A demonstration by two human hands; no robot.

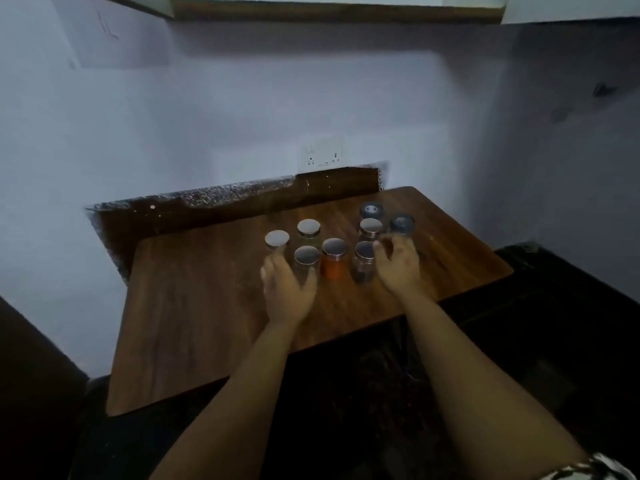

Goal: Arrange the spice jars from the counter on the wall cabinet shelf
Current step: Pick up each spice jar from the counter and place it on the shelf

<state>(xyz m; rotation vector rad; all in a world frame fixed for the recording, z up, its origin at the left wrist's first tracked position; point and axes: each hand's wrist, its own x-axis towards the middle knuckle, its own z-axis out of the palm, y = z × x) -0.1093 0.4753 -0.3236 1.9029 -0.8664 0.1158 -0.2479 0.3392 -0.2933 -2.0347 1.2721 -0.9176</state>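
Reaching into the cluster from my head camera's view, I have both hands down among the spice jars on the wooden counter, all eight of them unshelved. My left hand curls around the nearest clear jar at the cluster's seven o'clock, thumb on one side and fingers on the other, though blur keeps me from saying the grasp is firm. My right hand sits at four o'clock, fingers bent beside the dark-filled jar, fingertips up near the steel-lidded jar behind it; I cannot tell whether it is gripping one of these or merely touching. The orange jar stands between my hands, two more silver-lidded jars lie toward ten and eleven o'clock, and two dark-capped jars stand at one and two o'clock. The wall cabinet shelf hangs at twelve o'clock, high above a socket. To do this well, I judge I should take each jar by its glass body below the lid, lift straight up so neighbours do not topple, and only then swing toward the shelf. Glass this close together will likely clink or tip if I drag sideways.
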